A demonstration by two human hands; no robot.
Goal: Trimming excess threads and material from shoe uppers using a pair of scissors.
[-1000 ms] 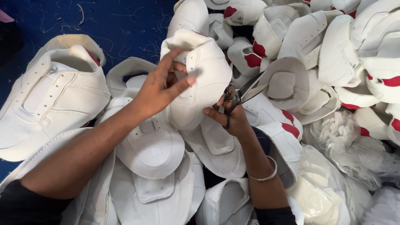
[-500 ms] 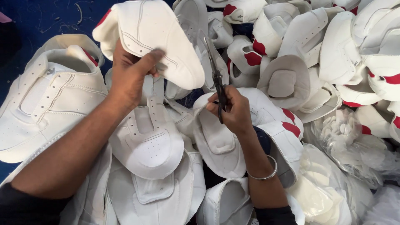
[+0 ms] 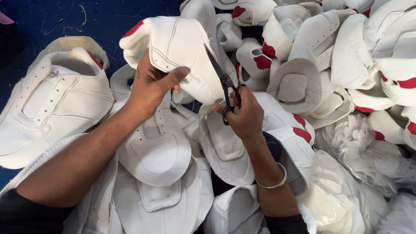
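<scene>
A blue floor, flecked with thread scraps, shows at the upper left of the frame; the rest is buried under a heap of white shoe uppers, many with red patches.

The left hand has its fingers closed on a white upper with a red heel tab, thumb across its face, holding it lifted above the pile at upper centre. The right hand has fingers curled through the loops of dark scissors, whose blades point up and lie against the upper's right edge; whether the blades are parted I cannot tell.

A finished-looking white shoe lies at the left.

The risk I see: the blade tips rest close to stitched seams, so a slip could nick the material or the left thumb.
</scene>
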